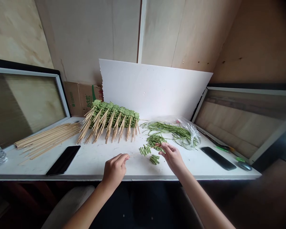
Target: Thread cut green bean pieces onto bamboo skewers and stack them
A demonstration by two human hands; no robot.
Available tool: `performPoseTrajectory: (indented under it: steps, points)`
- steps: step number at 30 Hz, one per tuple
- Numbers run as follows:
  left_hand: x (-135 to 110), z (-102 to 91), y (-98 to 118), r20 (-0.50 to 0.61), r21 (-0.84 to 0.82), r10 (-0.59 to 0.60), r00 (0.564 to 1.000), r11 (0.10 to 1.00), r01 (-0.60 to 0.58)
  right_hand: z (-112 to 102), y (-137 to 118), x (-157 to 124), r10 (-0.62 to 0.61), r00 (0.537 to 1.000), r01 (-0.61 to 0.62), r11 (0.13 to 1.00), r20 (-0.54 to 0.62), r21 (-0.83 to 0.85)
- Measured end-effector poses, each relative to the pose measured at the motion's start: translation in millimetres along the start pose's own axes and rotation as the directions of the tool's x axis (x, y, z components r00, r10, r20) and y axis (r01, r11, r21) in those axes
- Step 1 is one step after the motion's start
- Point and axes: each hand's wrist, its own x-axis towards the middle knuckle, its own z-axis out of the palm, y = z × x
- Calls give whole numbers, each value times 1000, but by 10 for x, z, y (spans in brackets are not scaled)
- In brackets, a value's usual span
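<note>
Cut green bean pieces (145, 150) sit side by side in a short row on a thin bamboo skewer (155, 146) between my hands. My left hand (114, 168) is closed in a pinch at the skewer's near-left end, which shows only faintly. At the other end, the thumb and fingers of my right hand (170, 154) pinch the skewer. Just below the row lies a small cluster of cut bean pieces (154, 159). A loose heap of cut beans (154, 139) is behind my right fingertips.
Stacked bean skewers (115, 113) stand at the back, sticks pointing forward. Bare skewers (50, 135) and a phone (64, 160) lie left. Long beans (173, 129) spill from a plastic bag (194, 135). Another dark phone (218, 158) and a mouse (244, 165) lie right. A white board (154, 87) leans behind.
</note>
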Motion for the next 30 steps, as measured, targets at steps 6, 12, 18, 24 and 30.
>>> performPoseTrajectory:
  steps: [6,12,18,24,30]
  points:
    - [-33,30,-31,-8,7,-2,1000,1000,2,49,39,-50,7,1000,-7,1000,21,17]
    - [-55,41,-20,20,13,-42,999,999,42,159,48,-121,31,998,-27,997,-52,75]
    - [-44,51,71,19,-18,-56,998,998,57,311,190,-237,35,992,-28,998,-119,58]
    - [-10,23,130,18,-62,-96,995,993,96,312,223,-225,20,997,-23,999,-76,-44]
    - [12,19,36,6,-32,-196,981,980,196,25,-37,-56,-120,990,141,834,74,-533]
